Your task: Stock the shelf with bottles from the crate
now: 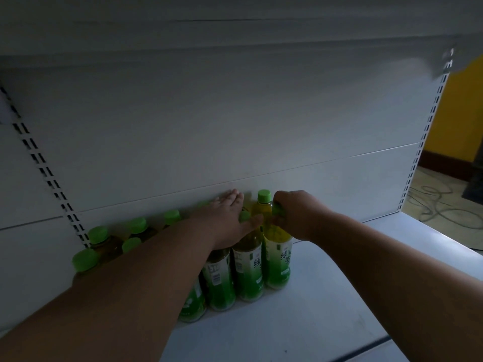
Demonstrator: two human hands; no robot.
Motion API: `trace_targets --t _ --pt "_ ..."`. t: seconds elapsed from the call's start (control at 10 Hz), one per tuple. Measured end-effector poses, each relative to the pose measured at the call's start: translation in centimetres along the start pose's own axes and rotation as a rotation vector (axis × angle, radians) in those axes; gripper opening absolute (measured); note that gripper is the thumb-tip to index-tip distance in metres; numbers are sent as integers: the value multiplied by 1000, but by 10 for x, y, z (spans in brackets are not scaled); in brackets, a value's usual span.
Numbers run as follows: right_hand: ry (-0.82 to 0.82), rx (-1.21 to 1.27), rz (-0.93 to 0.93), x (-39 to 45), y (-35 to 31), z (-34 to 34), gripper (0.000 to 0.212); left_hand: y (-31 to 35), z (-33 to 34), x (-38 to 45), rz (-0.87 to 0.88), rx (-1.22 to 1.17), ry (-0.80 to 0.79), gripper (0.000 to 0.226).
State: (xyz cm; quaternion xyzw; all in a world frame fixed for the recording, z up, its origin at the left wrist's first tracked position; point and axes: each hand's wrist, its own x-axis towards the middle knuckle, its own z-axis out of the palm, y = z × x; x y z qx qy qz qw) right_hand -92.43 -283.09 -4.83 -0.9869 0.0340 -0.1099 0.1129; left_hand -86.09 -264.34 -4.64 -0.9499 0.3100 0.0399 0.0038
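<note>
Several green-capped tea bottles (pixel 247 267) stand in rows on the white shelf (pixel 326 296), packed toward its left side against the back panel. My left hand (pixel 227 218) lies flat, fingers spread, on top of the bottle caps in the middle of the group. My right hand (pixel 295 212) grips the cap and neck of the rightmost front bottle (pixel 278 259), which stands upright on the shelf. Behind it stands another bottle (pixel 263 202) by the back panel. The crate is out of sight.
The shelf surface to the right of the bottles is bare. Slotted uprights (pixel 41 163) run along both sides of the back panel. Past the right upright lie a tiled floor with loose cables (pixel 441 202) and a yellow wall (pixel 460 113).
</note>
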Motion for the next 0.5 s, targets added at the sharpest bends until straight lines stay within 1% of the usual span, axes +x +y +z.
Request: trace_targets --t 0.2,0.3,0.4,0.5 --pt "-9 20 2 -6 -6 3 36 -1 2 1 -11 7 9 113" --pt "21 60 20 -10 -2 7 43 -2 3 3 -12 5 10 117" --pt "77 123 51 -18 3 6 52 1 -2 0 -11 -39 0 120" --pt "185 147 17 -27 0 -1 50 2 -9 -13 -2 -105 40 121"
